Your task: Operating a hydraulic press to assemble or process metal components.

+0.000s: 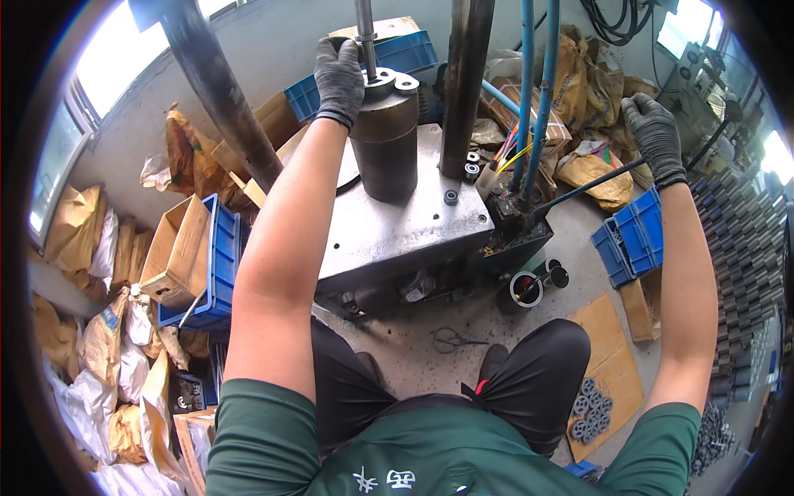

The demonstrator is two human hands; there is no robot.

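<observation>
My left hand (339, 81), in a dark grey glove, is closed beside an upright metal rod (366, 33) and seems to grip it near its collar; the fingertips are partly hidden. Under the rod stands a dark metal cylinder (385, 149) with lugs at its top. The cylinder rests on a thick steel plate (389, 236) of a press-like machine. Out to the right, my right hand (656, 139), gloved alike, has curled fingers at the upper end of a long lever (591, 186). That lever slants down to the machine's right side.
Dark steel columns (465, 91) and blue pipes (546, 91) rise around the plate. Blue crates (217, 256) and sacks stand left. At right are blue bins (633, 236) and stacked metal parts (736, 264). Scissors (455, 340) and round parts (590, 409) lie low down.
</observation>
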